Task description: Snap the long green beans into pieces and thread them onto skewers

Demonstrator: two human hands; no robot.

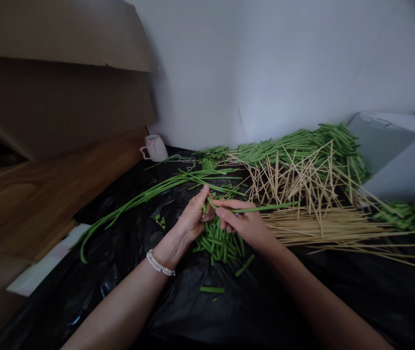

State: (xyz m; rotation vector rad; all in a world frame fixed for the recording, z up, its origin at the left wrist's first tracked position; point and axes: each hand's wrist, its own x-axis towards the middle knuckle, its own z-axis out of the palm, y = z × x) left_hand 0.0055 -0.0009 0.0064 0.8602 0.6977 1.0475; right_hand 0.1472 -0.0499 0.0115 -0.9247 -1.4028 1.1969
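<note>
My left hand [196,211], with a beaded bracelet [160,264] on the wrist, is closed around the near end of a long green stem that looks like a garlic scape [269,207]. My right hand [242,221] pinches the same scape close beside the left fingers, and its long free part points right. Below both hands lies a pile of short cut green pieces [220,245], partly hidden by them. Two loose pieces rest nearer to me, a cut piece [212,289] and another [245,266]. Uncut scapes [145,192] stretch out to the left.
Black plastic sheeting [200,323] covers the work surface. Thin wooden sticks [320,226] lie on the right, with green bundles [295,146] behind them. A white mug [155,148] stands at the back left near a cardboard box [65,102]. A pale box [404,155] stands at right.
</note>
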